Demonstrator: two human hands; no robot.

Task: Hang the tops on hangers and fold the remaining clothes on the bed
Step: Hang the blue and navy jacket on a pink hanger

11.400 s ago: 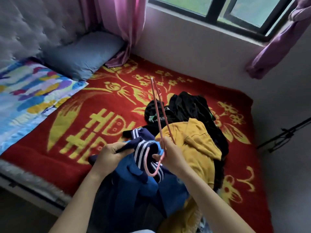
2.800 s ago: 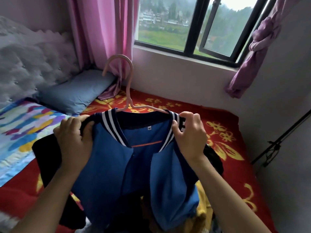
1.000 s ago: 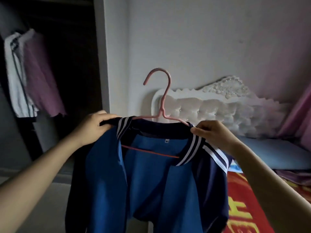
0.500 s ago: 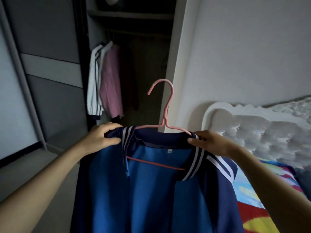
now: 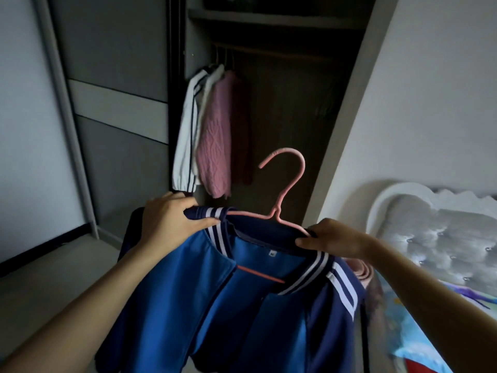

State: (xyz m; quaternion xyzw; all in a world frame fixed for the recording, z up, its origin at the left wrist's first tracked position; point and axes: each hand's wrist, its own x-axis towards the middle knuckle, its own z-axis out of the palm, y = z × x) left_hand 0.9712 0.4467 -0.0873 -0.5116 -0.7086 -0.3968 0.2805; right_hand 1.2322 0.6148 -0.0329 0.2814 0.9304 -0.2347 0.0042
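A blue jacket (image 5: 242,313) with a navy, white-striped collar hangs on a pink hanger (image 5: 289,184), hook pointing up. My left hand (image 5: 172,222) grips the jacket's left shoulder and collar. My right hand (image 5: 333,240) pinches the right shoulder over the hanger's arm. The jacket is held up in front of an open wardrobe, below its rail (image 5: 269,51). The clothes on the bed are out of view.
The open wardrobe compartment holds a white striped top (image 5: 188,130) and a pink knitted sweater (image 5: 215,141) hanging at its left. A grey sliding door (image 5: 115,109) stands to the left. A white padded headboard (image 5: 441,238) and colourful bedding (image 5: 403,332) lie at the right.
I turned from the bed toward the wardrobe with the jacket on its hanger. In the last half second the wardrobe opening has come closer and more central; both hands keep their hold.
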